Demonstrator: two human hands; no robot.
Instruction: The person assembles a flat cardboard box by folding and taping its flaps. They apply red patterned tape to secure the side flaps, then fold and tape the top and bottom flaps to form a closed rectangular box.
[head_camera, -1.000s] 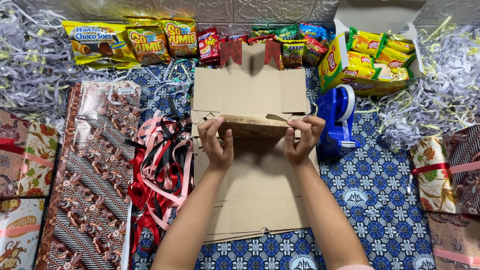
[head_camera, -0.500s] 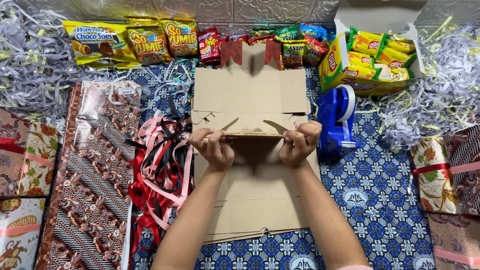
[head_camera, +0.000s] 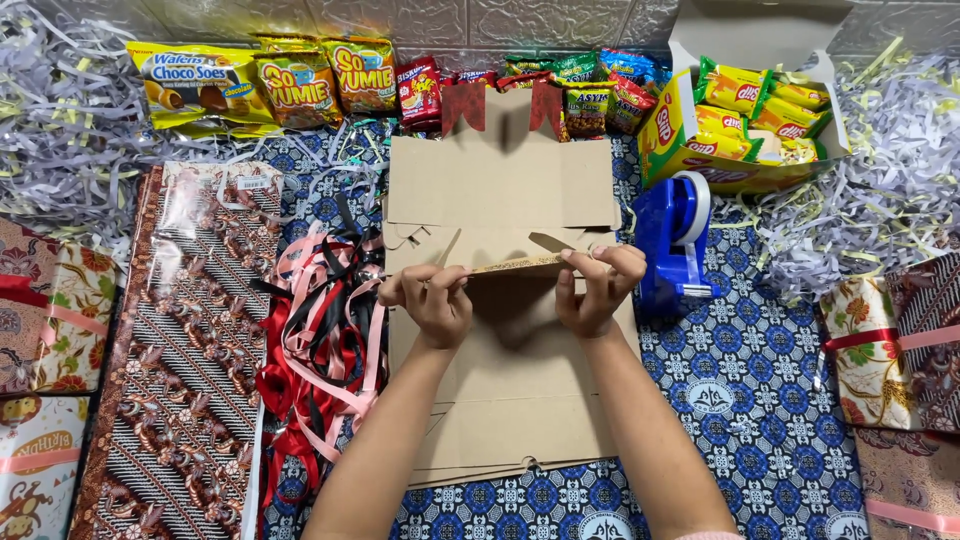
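A flat brown cardboard box blank (head_camera: 500, 190) lies on the blue patterned cloth in the middle. One of its panels (head_camera: 515, 266) is folded up on edge across the middle. My left hand (head_camera: 432, 300) pinches the left end of that raised panel. My right hand (head_camera: 597, 285) pinches its right end. Both forearms reach in from the bottom of the view. The lower part of the blank (head_camera: 520, 430) stays flat beneath my wrists.
A pile of red, pink and black ribbons (head_camera: 320, 340) lies left of the blank, beside batik wrapping paper (head_camera: 170, 350). A blue tape dispenser (head_camera: 675, 245) stands to the right. Snack packets (head_camera: 300, 85) line the back, with an open snack carton (head_camera: 745, 115). Shredded paper (head_camera: 880, 190) and wrapped gifts (head_camera: 900, 340) sit at the sides.
The raised panel has tipped from showing its face to standing nearly edge-on. Both hands shifted slightly lower and kept their pinch on its ends.
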